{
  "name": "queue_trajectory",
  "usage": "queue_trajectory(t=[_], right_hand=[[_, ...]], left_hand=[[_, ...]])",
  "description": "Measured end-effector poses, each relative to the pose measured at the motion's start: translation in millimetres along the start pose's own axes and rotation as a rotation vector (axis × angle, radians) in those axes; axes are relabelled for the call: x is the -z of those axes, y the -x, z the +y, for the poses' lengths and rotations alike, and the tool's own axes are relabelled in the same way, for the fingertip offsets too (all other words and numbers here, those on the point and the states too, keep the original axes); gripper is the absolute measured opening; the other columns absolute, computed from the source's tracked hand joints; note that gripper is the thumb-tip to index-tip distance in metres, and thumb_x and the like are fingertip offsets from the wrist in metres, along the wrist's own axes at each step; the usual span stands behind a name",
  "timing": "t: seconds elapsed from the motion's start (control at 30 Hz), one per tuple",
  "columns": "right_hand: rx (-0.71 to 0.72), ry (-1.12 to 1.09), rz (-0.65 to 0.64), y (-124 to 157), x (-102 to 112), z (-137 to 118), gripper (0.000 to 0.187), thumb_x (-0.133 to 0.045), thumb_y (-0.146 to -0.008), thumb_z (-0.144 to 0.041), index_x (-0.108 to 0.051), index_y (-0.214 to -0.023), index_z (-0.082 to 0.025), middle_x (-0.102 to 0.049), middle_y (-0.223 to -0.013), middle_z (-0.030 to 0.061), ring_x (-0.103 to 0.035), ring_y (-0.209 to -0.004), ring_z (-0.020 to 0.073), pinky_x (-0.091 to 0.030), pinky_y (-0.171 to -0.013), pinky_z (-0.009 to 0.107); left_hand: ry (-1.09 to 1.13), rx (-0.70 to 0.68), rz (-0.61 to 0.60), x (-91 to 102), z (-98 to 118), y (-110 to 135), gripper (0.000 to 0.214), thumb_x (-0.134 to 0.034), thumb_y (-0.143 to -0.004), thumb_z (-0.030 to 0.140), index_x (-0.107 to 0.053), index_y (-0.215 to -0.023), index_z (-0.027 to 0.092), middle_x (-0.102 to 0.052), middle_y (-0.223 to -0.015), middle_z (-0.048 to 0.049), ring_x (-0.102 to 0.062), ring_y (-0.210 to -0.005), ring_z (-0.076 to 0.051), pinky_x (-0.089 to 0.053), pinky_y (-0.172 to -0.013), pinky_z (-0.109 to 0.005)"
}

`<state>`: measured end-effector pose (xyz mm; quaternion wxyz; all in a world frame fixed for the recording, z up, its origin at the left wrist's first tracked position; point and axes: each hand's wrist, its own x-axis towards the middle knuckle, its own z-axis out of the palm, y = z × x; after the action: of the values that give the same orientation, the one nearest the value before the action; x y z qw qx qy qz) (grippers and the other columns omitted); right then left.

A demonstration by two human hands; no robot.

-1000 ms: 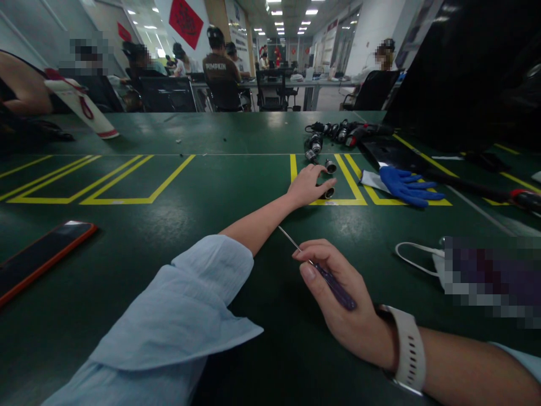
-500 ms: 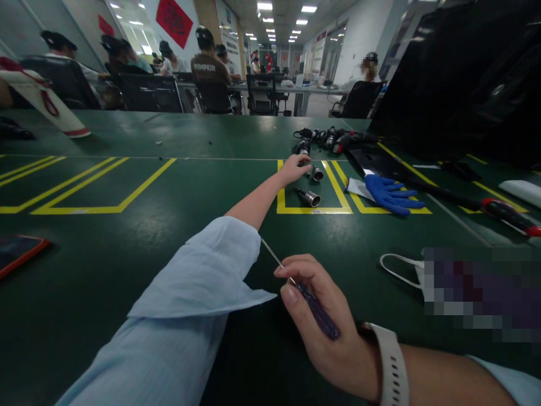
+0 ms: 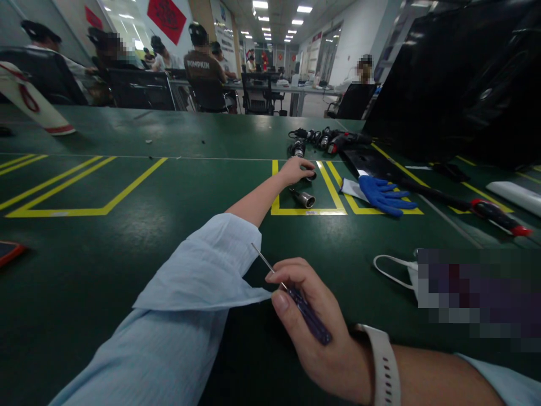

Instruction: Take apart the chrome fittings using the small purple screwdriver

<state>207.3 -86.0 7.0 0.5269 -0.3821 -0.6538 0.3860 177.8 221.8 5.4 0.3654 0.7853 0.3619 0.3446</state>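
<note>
My right hand [image 3: 310,316] is closed around a screwdriver [image 3: 313,321] with a translucent purple handle. Its thin metal shaft points up and left, close to my left sleeve. My left hand [image 3: 296,171] reaches forward over the marked area, fingers curled down over a short metal cylinder [image 3: 311,176]. Most of that cylinder is hidden under the fingers, so how firm the grip is does not show. Just nearer lies a second metal cylinder [image 3: 305,199] with a dark tail, on its side and untouched. Behind the hand is a ribbed black-and-silver part [image 3: 298,148].
Yellow tape [image 3: 304,212] outlines areas on the green table [image 3: 177,265]. To the right lie a blue-palmed glove [image 3: 382,194], a long black tool with a red-and-black handle [image 3: 499,216] and a white strap [image 3: 393,272]. Cabled parts [image 3: 325,137] sit farther back. A phone [image 3: 10,252] is at left.
My left hand has shifted slightly right and its fingers have come down over the farther metal cylinder. The whole view has slid a little; my right hand keeps the screwdriver.
</note>
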Motion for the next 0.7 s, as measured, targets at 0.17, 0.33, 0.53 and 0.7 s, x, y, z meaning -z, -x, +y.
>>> queue_trajectory(t=[0.17, 0.33, 0.53, 0.7], right_hand=[[0.016, 0.036, 0.023, 1, 1, 1, 0.017, -0.048, -0.088, -0.015, -0.054, -0.102, -0.022, -0.055, -0.098, 0.0048, -0.055, -0.089, 0.0172, -0.046, -0.078, 0.033], [-0.001, 0.066, 0.041, 2, 3, -1, 0.015, -0.049, -0.089, -0.019, -0.054, -0.102, -0.023, -0.055, -0.097, 0.0043, -0.055, -0.083, 0.0172, -0.047, -0.073, 0.033], [-0.094, 0.028, 0.039, 2, 5, -2, 0.012, -0.049, -0.091, -0.026, -0.054, -0.102, -0.023, -0.058, -0.094, 0.0032, -0.056, -0.079, 0.0156, -0.048, -0.066, 0.03], [-0.2, -0.011, 0.008, 2, 5, 0, 0.017, -0.051, -0.091, -0.033, -0.055, -0.105, -0.024, -0.061, -0.101, 0.0032, -0.059, -0.088, 0.0167, -0.051, -0.07, 0.031]], left_hand=[[0.245, 0.086, 0.117, 8.3, 12, 25, 0.023, -0.061, -0.081, 0.012, -0.066, -0.103, 0.009, -0.069, -0.099, -0.0137, -0.067, -0.082, -0.02, -0.055, -0.076, -0.038], [0.437, 0.136, 0.222, 38.5, 31, 86, 0.021, -0.058, -0.085, 0.015, -0.064, -0.106, 0.017, -0.07, -0.101, -0.0086, -0.068, -0.087, -0.018, -0.056, -0.078, -0.036], [0.643, 0.357, 0.394, 72.0, 66, 212, 0.015, -0.067, -0.073, 0.007, -0.07, -0.085, 0.016, -0.072, -0.086, -0.0056, -0.068, -0.081, -0.015, -0.056, -0.079, -0.033], [0.515, 0.528, 0.372, 69.8, 90, 291, 0.02, -0.074, -0.067, 0.012, -0.073, -0.085, 0.021, -0.073, -0.081, -0.0048, -0.068, -0.073, -0.016, -0.057, -0.07, -0.031]])
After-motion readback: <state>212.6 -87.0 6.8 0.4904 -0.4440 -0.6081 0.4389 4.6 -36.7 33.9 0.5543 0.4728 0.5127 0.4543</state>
